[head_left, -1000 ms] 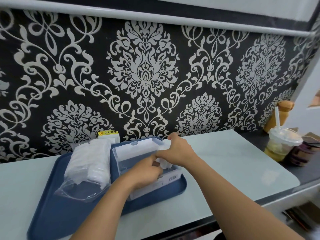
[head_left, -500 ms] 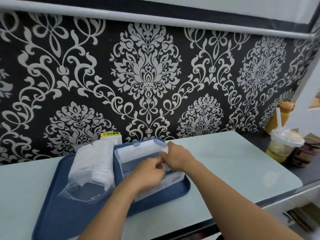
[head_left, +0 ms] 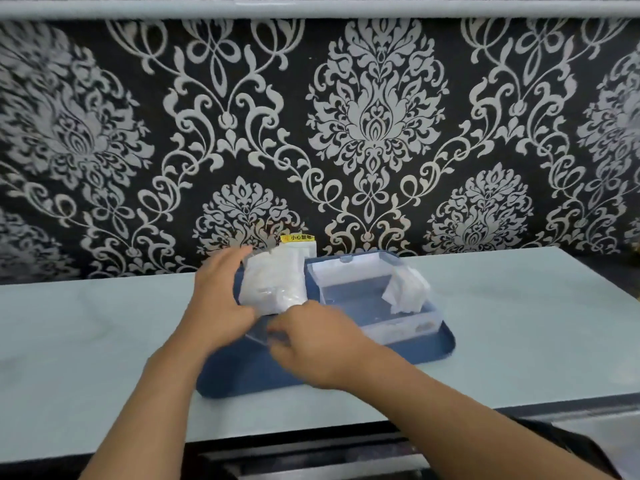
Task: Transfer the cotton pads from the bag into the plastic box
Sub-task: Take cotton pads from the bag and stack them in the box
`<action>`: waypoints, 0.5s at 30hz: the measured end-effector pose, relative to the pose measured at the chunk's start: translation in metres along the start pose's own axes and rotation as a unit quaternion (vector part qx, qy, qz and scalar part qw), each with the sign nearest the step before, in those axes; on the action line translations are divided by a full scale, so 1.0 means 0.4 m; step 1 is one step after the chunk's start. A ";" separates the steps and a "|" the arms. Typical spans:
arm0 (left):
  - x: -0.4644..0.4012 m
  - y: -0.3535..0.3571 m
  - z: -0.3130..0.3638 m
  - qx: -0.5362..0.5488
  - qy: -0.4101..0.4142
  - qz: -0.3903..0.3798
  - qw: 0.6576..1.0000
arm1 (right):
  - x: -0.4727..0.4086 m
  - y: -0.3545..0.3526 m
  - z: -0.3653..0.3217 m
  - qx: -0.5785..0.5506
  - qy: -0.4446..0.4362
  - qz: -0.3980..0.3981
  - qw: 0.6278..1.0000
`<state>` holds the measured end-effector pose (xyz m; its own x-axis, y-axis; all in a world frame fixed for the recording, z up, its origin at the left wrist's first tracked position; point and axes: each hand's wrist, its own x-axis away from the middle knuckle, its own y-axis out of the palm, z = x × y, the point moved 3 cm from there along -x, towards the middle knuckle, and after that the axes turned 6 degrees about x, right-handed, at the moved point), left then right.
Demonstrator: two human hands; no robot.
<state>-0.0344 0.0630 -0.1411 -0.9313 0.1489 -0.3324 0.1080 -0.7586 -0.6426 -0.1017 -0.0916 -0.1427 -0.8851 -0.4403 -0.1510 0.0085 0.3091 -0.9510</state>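
A clear plastic bag (head_left: 273, 284) full of white cotton pads lies on the left half of a blue tray (head_left: 429, 349). Beside it on the right stands the clear plastic box (head_left: 349, 275), open, with a small stack of cotton pads (head_left: 405, 294) leaning in its right end. My left hand (head_left: 218, 299) rests against the bag's left side, fingers spread along it. At the bag's open near end, my right hand (head_left: 311, 344) pinches the clear film. The bag's mouth is partly hidden by both hands.
The tray sits on a pale glossy counter (head_left: 519, 306) against a black and silver patterned wall. A white socket with a yellow label (head_left: 298, 239) is on the wall behind the bag. The counter's front edge (head_left: 311, 431) runs below my forearms.
Both hands left the box, where a stack of pads now stands, and moved left to the bag. The camera view has swung left, so the drink cup is out of sight.
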 end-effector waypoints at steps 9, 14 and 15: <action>0.002 0.060 -0.028 -0.078 -0.043 0.009 0.996 | -0.046 0.022 0.021 0.257 0.109 0.054 0.959; -0.005 0.067 -0.001 -0.071 -0.031 0.045 0.996 | -0.080 0.028 0.048 0.275 0.110 0.102 0.950; -0.005 0.066 0.003 -0.066 -0.034 0.055 0.996 | -0.087 0.029 0.055 0.269 0.111 0.103 0.951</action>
<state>-0.0301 0.0420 -0.1564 -0.9323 0.0217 -0.3610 0.2520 -0.6769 -0.6916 -0.0607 -0.0912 -0.1544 -0.9146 -0.2098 -0.3456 0.3768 -0.1329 -0.9167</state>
